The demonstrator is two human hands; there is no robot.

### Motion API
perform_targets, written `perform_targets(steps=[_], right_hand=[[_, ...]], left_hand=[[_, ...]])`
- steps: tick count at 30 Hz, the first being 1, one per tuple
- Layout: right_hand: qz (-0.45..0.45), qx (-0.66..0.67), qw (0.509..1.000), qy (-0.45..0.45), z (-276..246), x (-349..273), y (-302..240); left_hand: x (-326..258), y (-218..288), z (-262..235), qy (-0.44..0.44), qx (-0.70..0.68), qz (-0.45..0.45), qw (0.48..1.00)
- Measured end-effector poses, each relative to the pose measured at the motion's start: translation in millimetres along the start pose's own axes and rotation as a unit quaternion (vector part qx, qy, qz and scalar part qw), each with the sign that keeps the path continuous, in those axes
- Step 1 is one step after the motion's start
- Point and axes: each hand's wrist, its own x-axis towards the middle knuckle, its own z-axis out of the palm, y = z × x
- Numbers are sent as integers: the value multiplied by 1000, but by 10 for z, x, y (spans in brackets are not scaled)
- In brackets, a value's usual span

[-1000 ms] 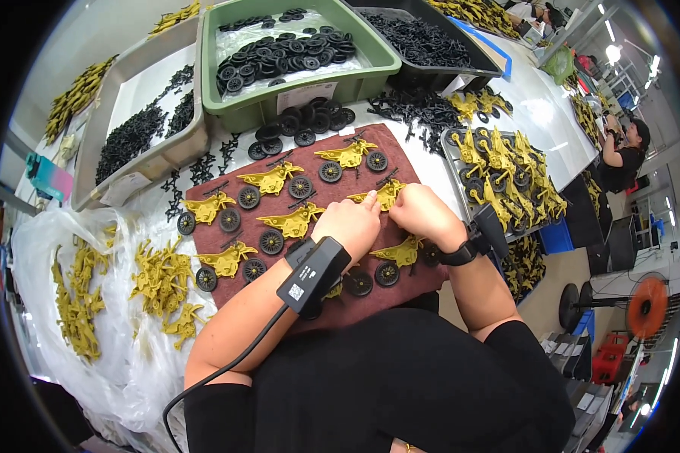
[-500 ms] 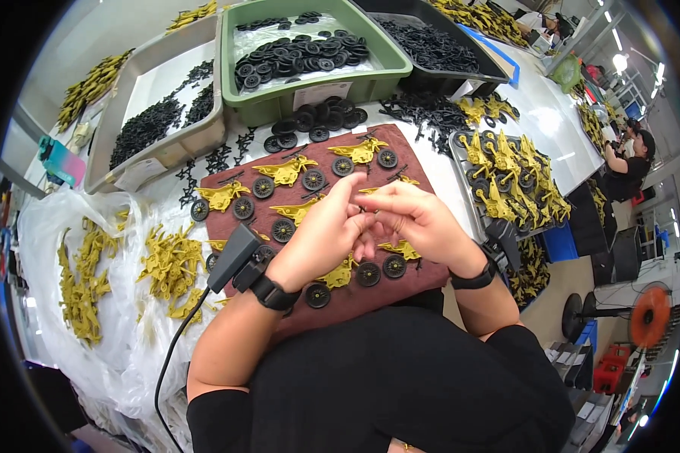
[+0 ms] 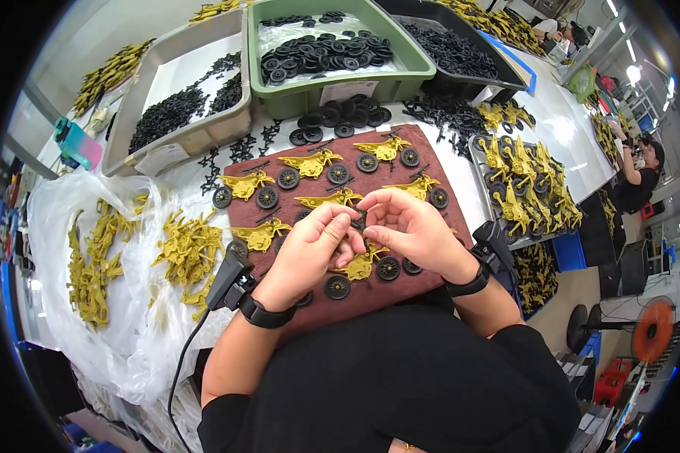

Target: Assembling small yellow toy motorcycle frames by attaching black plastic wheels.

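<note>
Above the dark red mat [image 3: 400, 291]: both hands pinch one small black part [image 3: 360, 221].

Left hand [image 3: 307, 253] and right hand [image 3: 406, 226] close narrowly on it, fingertips meeting. Around them lie about seven yellow bike bodies [image 3: 261, 235] beside loose black wheels [image 3: 337, 287], apparently unassembled; the grey tray [image 3: 485, 162] of finished-looking bikes suggests work partly complete.

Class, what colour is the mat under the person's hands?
Dark reddish-brown; the mat shows best in the head view, beneath yellow toy bodies and black wheels.
</note>
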Motion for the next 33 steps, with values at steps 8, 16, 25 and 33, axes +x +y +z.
perform_targets(steps=[8,16,25,33], right_hand=[[26,-154,985,74,48,71,15],[-95,-235,966,44,68,189,29],[-146,-384,909,67,84,303,159],[-130,-479,861,108,143,361,351]], left_hand=[[19,-4,-228,117,197,116,966],[7,23,-243,112,279,100,948],[133,21,-534,183,599,207,752],[171,-15,-509,51,748,186,635]])
